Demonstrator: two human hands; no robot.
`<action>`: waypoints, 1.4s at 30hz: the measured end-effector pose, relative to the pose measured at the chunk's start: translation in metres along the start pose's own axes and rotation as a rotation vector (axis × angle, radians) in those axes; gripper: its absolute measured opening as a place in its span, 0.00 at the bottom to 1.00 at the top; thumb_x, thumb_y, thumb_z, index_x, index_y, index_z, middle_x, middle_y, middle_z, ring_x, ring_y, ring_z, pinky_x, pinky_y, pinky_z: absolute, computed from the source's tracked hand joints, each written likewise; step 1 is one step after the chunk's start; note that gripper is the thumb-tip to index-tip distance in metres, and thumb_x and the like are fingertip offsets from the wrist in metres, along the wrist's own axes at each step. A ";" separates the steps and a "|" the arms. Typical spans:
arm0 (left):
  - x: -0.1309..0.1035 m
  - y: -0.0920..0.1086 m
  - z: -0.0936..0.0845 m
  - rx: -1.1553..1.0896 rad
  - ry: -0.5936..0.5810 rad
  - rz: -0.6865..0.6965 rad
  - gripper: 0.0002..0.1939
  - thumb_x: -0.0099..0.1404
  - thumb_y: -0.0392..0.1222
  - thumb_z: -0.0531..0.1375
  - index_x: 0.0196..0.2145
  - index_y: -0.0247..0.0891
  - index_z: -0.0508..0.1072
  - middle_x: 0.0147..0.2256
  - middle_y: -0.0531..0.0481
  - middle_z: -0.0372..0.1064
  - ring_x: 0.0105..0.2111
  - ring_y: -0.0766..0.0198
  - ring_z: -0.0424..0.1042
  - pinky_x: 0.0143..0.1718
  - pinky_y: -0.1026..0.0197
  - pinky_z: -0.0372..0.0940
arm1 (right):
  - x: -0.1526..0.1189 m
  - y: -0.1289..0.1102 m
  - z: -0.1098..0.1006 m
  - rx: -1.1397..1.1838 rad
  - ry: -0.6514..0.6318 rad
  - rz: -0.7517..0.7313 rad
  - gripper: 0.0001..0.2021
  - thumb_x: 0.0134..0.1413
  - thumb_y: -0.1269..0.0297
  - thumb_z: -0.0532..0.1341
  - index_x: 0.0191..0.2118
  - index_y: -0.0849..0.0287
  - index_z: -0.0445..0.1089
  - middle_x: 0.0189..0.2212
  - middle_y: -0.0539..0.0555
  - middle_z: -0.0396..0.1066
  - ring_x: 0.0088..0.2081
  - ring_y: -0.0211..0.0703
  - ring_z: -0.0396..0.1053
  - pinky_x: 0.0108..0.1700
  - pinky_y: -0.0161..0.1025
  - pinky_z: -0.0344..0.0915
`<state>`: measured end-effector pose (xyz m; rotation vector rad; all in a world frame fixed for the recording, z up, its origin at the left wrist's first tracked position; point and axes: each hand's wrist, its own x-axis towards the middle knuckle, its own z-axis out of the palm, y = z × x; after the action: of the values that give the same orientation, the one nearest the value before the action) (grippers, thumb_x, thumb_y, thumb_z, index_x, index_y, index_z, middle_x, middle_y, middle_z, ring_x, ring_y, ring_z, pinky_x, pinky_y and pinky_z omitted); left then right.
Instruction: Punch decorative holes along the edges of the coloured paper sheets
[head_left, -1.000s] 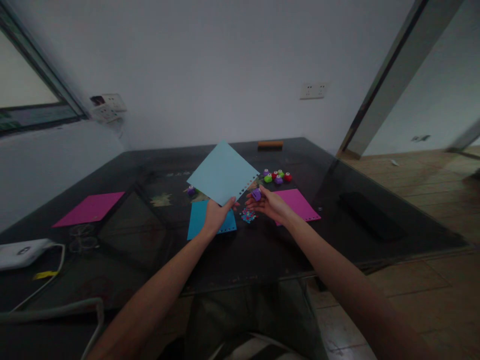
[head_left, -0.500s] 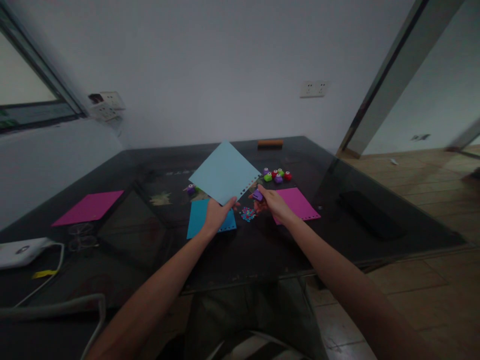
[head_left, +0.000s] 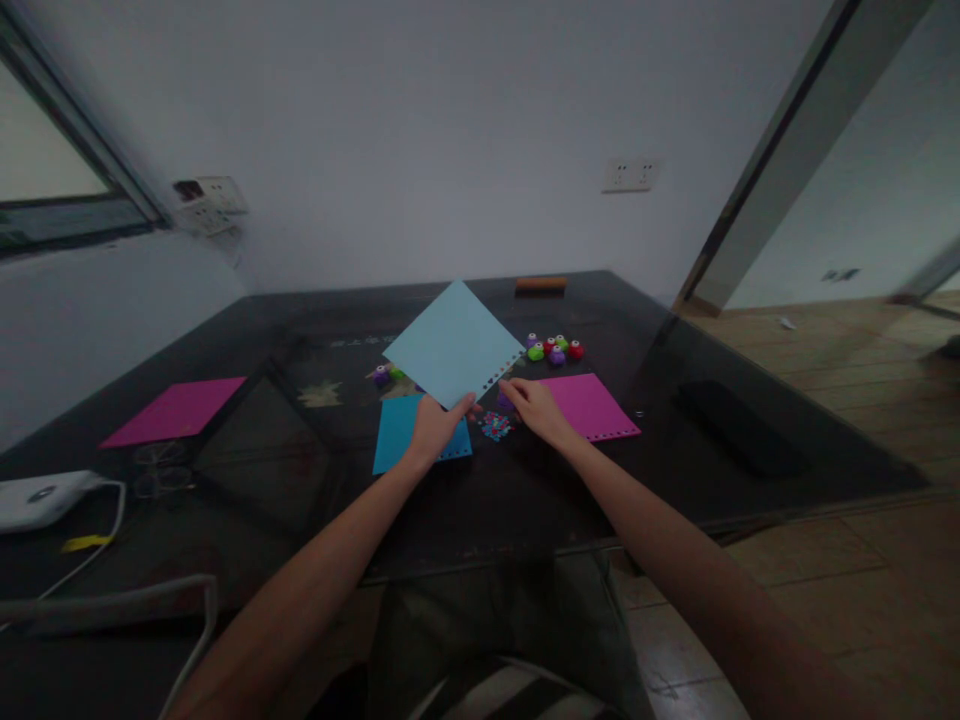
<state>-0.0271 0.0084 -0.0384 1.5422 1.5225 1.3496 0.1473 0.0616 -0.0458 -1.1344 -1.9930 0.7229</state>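
Note:
My left hand [head_left: 437, 428] pinches the lower corner of a pale blue sheet of paper [head_left: 454, 342], thumb on top. The sheet is held up, tilted like a diamond, with a row of small punched holes along its lower right edge. My right hand [head_left: 534, 405] is closed around a small purple craft punch [head_left: 505, 402], close to that punched edge; the fingers hide most of the punch. Below, between the hands, lies a pile of coloured paper bits [head_left: 495, 426]. A blue sheet [head_left: 394, 435] with holes lies under my left hand, and a pink punched sheet [head_left: 592, 405] beside my right.
Several red, green and purple punches [head_left: 556, 350] stand behind my right hand, and a purple one [head_left: 381, 375] at the left. Another pink sheet [head_left: 176, 410], a white power strip [head_left: 45, 500] with a cable, a black case [head_left: 739, 428] and a brown roll [head_left: 541, 285] lie on the dark table.
My right hand has moved a little left and down, its fingers now nearer the sheet's edge and covering more of the purple punch. The pale blue sheet has shifted slightly right.

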 end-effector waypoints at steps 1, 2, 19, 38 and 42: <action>0.000 0.000 0.000 0.016 -0.003 0.002 0.13 0.57 0.45 0.58 0.25 0.32 0.75 0.24 0.44 0.74 0.25 0.60 0.72 0.32 0.61 0.66 | 0.000 -0.001 0.000 0.000 -0.007 0.003 0.22 0.57 0.47 0.48 0.23 0.60 0.62 0.16 0.47 0.58 0.21 0.36 0.57 0.24 0.34 0.46; 0.000 0.001 -0.001 0.028 -0.005 0.003 0.13 0.57 0.45 0.58 0.24 0.32 0.75 0.23 0.45 0.74 0.25 0.60 0.72 0.32 0.61 0.66 | 0.000 -0.001 -0.001 -0.002 -0.010 0.002 0.22 0.57 0.47 0.48 0.23 0.60 0.62 0.17 0.47 0.58 0.21 0.36 0.58 0.25 0.34 0.47; 0.003 0.004 -0.009 0.075 0.024 0.028 0.15 0.57 0.47 0.57 0.27 0.32 0.77 0.21 0.48 0.70 0.23 0.63 0.67 0.28 0.63 0.61 | 0.000 0.000 -0.004 0.468 -0.018 0.069 0.17 0.45 0.57 0.61 0.41 0.60 0.69 0.26 0.49 0.66 0.23 0.35 0.61 0.26 0.34 0.60; 0.007 -0.005 -0.010 -0.017 0.123 -0.071 0.16 0.53 0.48 0.59 0.32 0.31 0.74 0.31 0.42 0.75 0.32 0.55 0.73 0.34 0.59 0.66 | 0.032 0.034 -0.031 0.486 0.203 0.197 0.16 0.40 0.59 0.64 0.36 0.60 0.65 0.31 0.53 0.70 0.29 0.41 0.69 0.28 0.36 0.67; 0.007 -0.002 -0.009 -0.015 0.139 -0.070 0.17 0.52 0.46 0.60 0.36 0.31 0.74 0.37 0.41 0.75 0.37 0.53 0.73 0.39 0.57 0.66 | 0.059 0.053 -0.046 0.182 0.296 0.175 0.13 0.39 0.62 0.64 0.34 0.62 0.68 0.31 0.54 0.71 0.32 0.43 0.69 0.34 0.40 0.67</action>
<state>-0.0376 0.0131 -0.0354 1.3982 1.6307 1.4504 0.1887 0.1433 -0.0402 -1.2371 -1.5642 0.7600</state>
